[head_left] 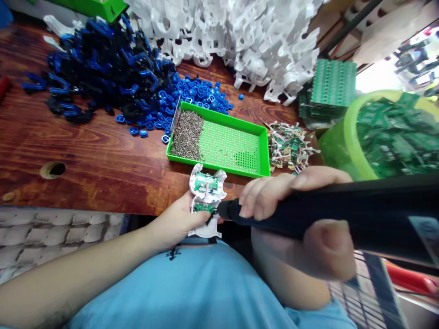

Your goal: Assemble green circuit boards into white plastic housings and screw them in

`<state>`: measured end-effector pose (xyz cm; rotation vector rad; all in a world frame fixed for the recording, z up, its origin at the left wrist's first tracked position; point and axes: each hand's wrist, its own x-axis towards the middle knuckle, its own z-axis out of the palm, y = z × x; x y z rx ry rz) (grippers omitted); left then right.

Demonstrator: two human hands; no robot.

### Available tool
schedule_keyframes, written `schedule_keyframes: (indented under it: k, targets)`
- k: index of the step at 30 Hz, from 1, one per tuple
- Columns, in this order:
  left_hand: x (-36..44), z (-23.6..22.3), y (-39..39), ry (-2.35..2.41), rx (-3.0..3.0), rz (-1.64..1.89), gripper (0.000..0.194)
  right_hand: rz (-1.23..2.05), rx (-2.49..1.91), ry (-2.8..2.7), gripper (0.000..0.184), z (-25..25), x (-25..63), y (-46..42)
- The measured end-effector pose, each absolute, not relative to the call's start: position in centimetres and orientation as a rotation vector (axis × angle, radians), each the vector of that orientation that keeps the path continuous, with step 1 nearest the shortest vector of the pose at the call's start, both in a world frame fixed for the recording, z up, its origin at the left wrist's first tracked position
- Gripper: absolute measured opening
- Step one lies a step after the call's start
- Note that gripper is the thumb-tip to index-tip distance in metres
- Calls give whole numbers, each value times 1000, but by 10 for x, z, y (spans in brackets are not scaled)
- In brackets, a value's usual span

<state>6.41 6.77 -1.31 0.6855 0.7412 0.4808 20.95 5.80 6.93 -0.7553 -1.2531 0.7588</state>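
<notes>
A: Where is the piece being worked on?

B: Just below the centre of the frame: a white casing [202,230], at the near edge of the counter [96,169]. I can't tell whether it rests on that edge.

A: And the hands?

B: The left hand [181,219] pinches the casing from its left side, thumb across the lower part. The right hand [284,192] is wrapped around a black driver [360,205], its tip at the right edge of the casing's lower section. Whether the tip is seated in a screw, I can't tell.

A: What looks done?

B: An upper board [202,181] and a lower board [203,207] sit inside, with thin wires [206,191] running between them. I'd judge it partway: parts placed, fastening in hand.

A: And left?

B: The casing lies open, so probably closing up. How many screws are in is too small to read. Plenty of supply remains: loose screws [187,135] in the left of the green tray [222,132] at centre, and white shells [206,32] heaped along the top.
</notes>
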Motion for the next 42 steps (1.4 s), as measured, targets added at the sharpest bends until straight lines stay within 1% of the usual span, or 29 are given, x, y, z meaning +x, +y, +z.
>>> schedule_keyframes:
  k: [5,14,18,22,27,31,33,39,42]
  targets:
    - [63,-10,68,748,705,471,35,757,-800,-1267,18,67,209,56]
    - [67,-4,68,792,693,490,43,869,-784,-1249,16,62,204,51]
    - [67,-5,68,783,675,498,38,892,-738,-1272,17,57,206,53]
    - [68,-7,69,780,645,509,36,800,-671,-1247,19,59,208,53]
    - [65,-13,68,780,582,453,30,567,-761,-1136,15,69,226,79]
    - [65,-11,68,796,524,433,33,302,-775,-1016,6,52,244,131]
    - [65,-10,69,806,506,427,37,225,-794,-1034,7,40,250,154]
    - [65,-6,70,831,477,420,39,233,-789,-1151,11,22,255,179]
    - [66,-6,71,827,469,413,38,262,-809,-1126,21,23,255,178]
